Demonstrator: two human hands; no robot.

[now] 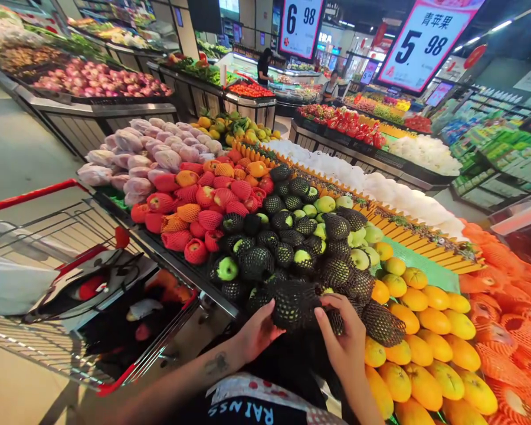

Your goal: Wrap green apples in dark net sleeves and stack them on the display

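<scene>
At the front edge of the fruit display, a green apple in a black foam net [294,306] sits between my two hands. My left hand [257,333] cups its left side, thumb on top and fingers below. On the other side, my right hand [344,324] pinches the loose right end of the net between thumb and fingers. Most of the apple's skin is hidden by the mesh. Just beyond lies a pile of green apples [227,268], many in black nets and some bare. A loose black net [383,323] rests right of my right hand.
Left of the display stands a shopping cart [128,348] with bags inside. Red-netted fruit [197,251] lies left of the apples, oval yellow-orange fruit [436,348] to the right, and orange-netted fruit [508,330] farther right. Price signs [418,50] hang overhead. Two people [264,66] are in the background.
</scene>
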